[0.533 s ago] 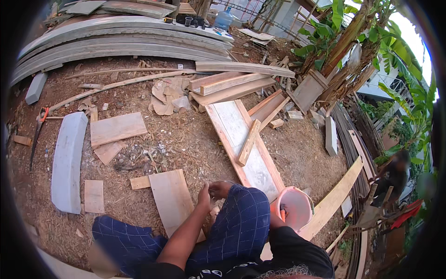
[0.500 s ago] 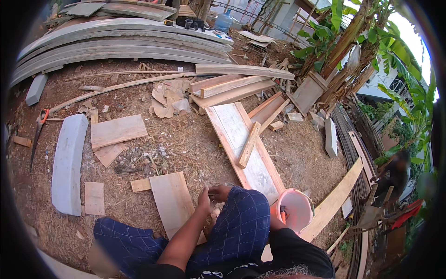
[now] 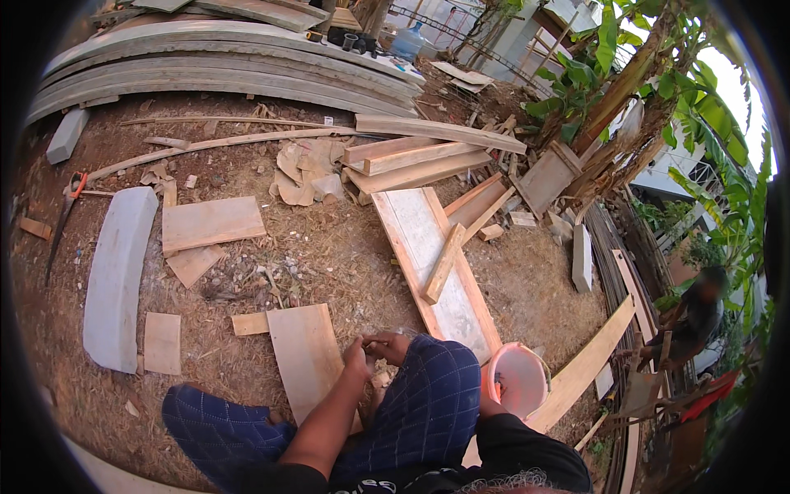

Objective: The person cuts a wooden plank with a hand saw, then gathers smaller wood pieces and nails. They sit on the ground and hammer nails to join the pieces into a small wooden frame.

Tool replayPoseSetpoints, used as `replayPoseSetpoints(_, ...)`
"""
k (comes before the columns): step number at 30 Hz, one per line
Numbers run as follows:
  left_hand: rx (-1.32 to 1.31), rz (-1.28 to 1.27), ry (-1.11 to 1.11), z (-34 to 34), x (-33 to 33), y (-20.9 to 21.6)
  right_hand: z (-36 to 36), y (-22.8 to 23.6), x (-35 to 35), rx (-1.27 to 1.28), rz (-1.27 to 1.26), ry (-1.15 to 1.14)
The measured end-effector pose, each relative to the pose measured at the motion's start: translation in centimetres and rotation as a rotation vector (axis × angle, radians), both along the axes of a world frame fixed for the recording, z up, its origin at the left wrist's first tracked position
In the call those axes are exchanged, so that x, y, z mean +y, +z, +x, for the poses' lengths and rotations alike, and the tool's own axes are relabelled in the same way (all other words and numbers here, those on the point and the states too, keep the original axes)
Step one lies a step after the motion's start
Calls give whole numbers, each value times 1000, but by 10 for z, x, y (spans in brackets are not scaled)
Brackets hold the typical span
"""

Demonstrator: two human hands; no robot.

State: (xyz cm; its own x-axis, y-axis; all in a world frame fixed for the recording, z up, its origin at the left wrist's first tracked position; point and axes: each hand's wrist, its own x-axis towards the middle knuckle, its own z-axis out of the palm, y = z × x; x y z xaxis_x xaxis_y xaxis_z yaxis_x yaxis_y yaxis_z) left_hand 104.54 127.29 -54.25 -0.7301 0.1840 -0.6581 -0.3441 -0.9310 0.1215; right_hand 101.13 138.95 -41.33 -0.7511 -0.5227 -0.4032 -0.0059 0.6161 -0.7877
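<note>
My left hand (image 3: 357, 359) and my right hand (image 3: 390, 346) meet in front of my raised knee in dark blue checked cloth. The fingers of both are bent and pinched close together. Whatever they hold between them is too small to make out. Beside my left forearm a flat wooden board (image 3: 304, 354) lies on the ground, with a short wood piece (image 3: 250, 323) at its left edge. My knee covers part of my right arm. Right of the knee stands a pale pink bucket (image 3: 527, 375) with an orange-handled tool (image 3: 496, 390) in it.
A long framed panel (image 3: 415, 239) with a wood block (image 3: 444, 262) across it lies ahead. Left are a concrete block (image 3: 123, 280), boards (image 3: 212, 224) and a handsaw (image 3: 64, 218). Long concrete beams (image 3: 230, 62) are stacked at the back. Another person (image 3: 695, 317) sits at far right.
My view has shifted slightly. My hands stay together by the knee, with the right fingers a little differently bent. The person at far right shows more fully.
</note>
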Motion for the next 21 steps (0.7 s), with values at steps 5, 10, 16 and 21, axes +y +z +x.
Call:
replayPoseSetpoints(5,126,-220,22,-20,-47,-2,-15,-12,-1,-88,-199,-277)
replayPoseSetpoints(10,498,-1464,-358,-4,-48,39,-8,-41,22,-412,-150,-560)
replayPoseSetpoints(16,846,-1744,-473,12,-52,51,-6,-67,29,-479,-137,-360)
replayPoseSetpoints(21,864,-1848,-925,9,-58,57,3,-75,25,-442,-160,-392)
